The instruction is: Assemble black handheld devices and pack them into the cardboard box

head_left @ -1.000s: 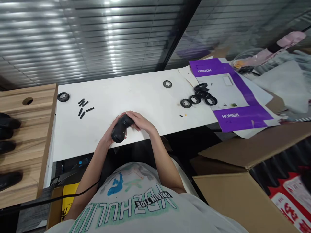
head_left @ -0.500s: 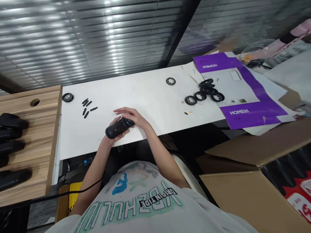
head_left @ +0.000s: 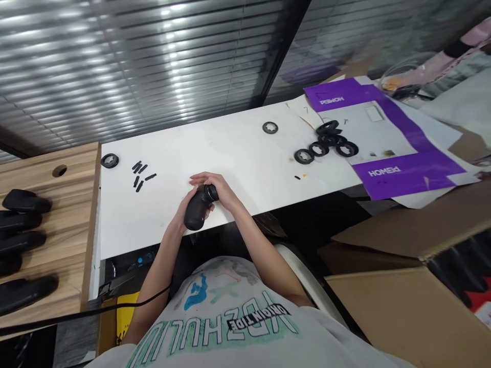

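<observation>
Above the front edge of the white table, I hold a black handheld device (head_left: 196,212) with a rounded body and a round head with a shiny ring. My left hand (head_left: 183,210) is wrapped around its body from the left and below. Over the head end, my right hand (head_left: 221,191) closes from the right, its fingers reaching across the top. What lies under the right palm is hidden. To the left on the table are several small black strips (head_left: 139,176) and a black ring (head_left: 110,160) with a notched inner edge.
More black rings (head_left: 318,149) are heaped at the right, partly on a purple and white printed sheet (head_left: 383,133). A single ring (head_left: 270,127) lies near the back. Several black devices (head_left: 26,201) rest on a wooden board (head_left: 72,204). An open cardboard box (head_left: 383,301) stands at right.
The device has turned in my hands: its rounded end now points more toward me. Both hands have shifted slightly right in view, and the camera view has tilted a little.
</observation>
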`<state>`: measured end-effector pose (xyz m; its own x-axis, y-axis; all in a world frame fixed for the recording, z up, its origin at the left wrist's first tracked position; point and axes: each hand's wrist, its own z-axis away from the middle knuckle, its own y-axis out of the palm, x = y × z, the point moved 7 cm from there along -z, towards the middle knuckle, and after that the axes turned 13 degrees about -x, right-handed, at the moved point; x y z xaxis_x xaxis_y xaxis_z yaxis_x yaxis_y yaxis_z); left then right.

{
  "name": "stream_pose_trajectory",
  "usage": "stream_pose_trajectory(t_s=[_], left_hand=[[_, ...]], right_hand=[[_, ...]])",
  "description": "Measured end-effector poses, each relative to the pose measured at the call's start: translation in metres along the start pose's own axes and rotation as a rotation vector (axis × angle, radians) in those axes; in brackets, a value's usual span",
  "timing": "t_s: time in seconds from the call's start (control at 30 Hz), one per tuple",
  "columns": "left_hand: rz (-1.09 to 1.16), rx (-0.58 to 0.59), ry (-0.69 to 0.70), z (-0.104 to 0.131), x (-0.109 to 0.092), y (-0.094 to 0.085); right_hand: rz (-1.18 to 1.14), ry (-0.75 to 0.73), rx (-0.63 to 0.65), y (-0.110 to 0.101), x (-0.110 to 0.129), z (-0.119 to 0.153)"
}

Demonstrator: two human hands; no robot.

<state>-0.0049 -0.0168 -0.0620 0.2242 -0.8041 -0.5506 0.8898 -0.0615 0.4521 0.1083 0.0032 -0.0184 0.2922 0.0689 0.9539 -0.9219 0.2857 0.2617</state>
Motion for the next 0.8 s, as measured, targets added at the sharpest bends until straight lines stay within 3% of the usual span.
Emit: stream_pose_trajectory(t_s=[0.13, 0.23, 0.4, 0.6, 0.8], left_hand=[[0.046, -0.04, 0.049, 0.003, -0.004, -0.002], [0.064, -0.063, 0.108, 0.005, -0.006, -0.002], [0.044, 0.017, 0.216, 0.005, -0.008, 0.0], [-0.01, 0.018, 0.248, 0.003, -0.004, 0.003], [-0.051, 0.161, 0.268, 0.007, -0.005, 0.011]], right_hand=[[0.019, -0.023, -0.05, 0.002, -0.001, -0.001], [0.013, 0.039, -0.106, 0.005, -0.004, -0.001], [0.039, 0.106, -0.077, 0.01, 0.003, 0.007], [0.011, 0.11, 0.016, 0.012, 0.01, 0.014], [-0.013, 0.157, -0.098, 0.014, -0.004, 0.008]])
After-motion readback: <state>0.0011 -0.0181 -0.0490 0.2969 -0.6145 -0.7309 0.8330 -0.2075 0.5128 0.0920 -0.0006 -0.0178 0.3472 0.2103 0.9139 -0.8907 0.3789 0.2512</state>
